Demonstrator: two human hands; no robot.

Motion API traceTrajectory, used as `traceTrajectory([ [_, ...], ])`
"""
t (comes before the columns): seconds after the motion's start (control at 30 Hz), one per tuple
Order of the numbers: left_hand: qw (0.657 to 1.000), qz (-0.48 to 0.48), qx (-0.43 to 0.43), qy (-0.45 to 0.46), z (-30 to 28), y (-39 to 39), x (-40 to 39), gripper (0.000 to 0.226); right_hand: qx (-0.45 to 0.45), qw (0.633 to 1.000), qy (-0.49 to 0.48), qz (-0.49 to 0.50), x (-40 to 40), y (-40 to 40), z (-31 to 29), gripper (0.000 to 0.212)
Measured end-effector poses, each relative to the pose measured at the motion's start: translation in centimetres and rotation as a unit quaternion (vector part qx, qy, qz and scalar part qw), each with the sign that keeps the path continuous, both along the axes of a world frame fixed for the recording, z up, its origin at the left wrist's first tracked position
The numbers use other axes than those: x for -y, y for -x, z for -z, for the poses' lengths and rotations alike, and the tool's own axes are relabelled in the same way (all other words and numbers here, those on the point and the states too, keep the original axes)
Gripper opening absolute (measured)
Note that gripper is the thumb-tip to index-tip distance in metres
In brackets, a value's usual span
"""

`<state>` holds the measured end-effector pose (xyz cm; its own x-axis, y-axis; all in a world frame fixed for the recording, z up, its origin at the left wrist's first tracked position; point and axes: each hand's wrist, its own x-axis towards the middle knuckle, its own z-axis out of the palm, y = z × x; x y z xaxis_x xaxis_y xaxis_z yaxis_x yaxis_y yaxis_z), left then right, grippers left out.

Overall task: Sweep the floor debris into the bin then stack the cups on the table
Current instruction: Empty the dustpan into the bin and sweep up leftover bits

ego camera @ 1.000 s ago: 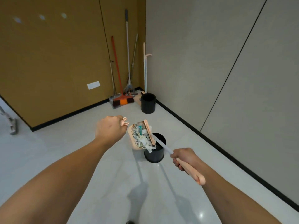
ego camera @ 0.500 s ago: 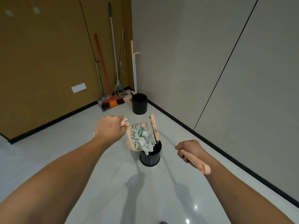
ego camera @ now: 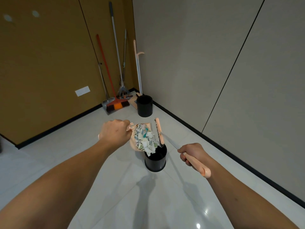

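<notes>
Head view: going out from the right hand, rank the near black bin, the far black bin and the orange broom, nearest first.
From the right hand:
1. Near black bin, just left of it.
2. Far black bin, ahead near the corner.
3. Orange broom, leaning in the corner, left of that bin.

I stand on a pale, glossy tiled floor that catches a bright glint of ceiling light, with a black skirting strip running along the base of the walls. To the left is an ochre panelled wall with a white socket plate; to the right, a grey wall crossed by thin dark seams. In the corner lean long-handled cleaning tools, a red broom and a metal dustpan, beside a second black bin.
</notes>
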<state>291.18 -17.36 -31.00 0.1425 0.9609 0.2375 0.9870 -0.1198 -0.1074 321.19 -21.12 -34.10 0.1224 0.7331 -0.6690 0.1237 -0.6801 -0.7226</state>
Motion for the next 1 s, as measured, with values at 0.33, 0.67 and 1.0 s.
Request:
traceTrajectory([
  [0.33,0.998,0.057,-0.039,0.001,0.8,-1.6,-0.4,0.021,-0.007,1.000,0.007,-0.004,-0.3,-0.5,0.2,0.015],
  [0.67,0.990,0.109,-0.086,0.027,2.0,-1.8,0.7,0.021,0.025,0.999,0.003,-0.020,-0.6,-0.7,1.2,0.013],
  [1.0,0.987,0.125,-0.089,0.046,2.0,-1.6,0.8,0.018,0.054,0.998,0.001,-0.039,-0.7,-1.2,1.8,0.021],
])
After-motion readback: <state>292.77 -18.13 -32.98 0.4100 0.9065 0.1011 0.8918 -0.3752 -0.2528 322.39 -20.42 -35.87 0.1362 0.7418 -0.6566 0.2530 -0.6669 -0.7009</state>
